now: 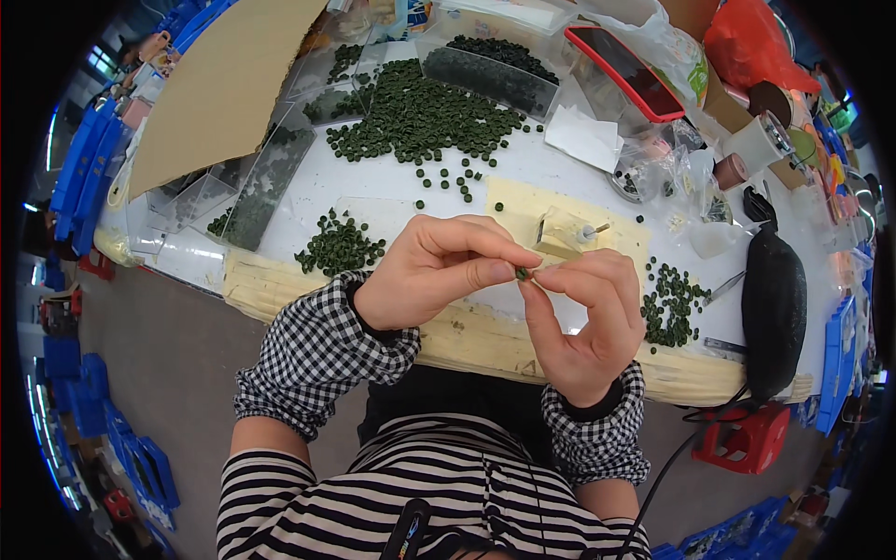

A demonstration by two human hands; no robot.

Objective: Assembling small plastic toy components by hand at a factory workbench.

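My left hand (425, 273) pinches a small dark green round piece (522, 273) between thumb and forefinger, over the near table edge. From the other side, the thumb and forefinger of my right hand (593, 322) close on the same piece; whether anything else is between them is too small to tell. Just beyond the fingers stands a pale block with a metal pin (574, 233) on a yellowish sheet (511, 193). A small pile of like green pieces (339, 245) lies beside my left hand, another pile (672, 303) beside my right.
Farther back spreads a large heap of green pieces (420, 117), next to a clear tray of darker ones (495, 75). Cardboard (219, 89) covers clear boxes at left. A red-edged phone (625, 73), white paper (583, 137), tweezers (726, 287) and a black pouch (774, 308) lie rightward.
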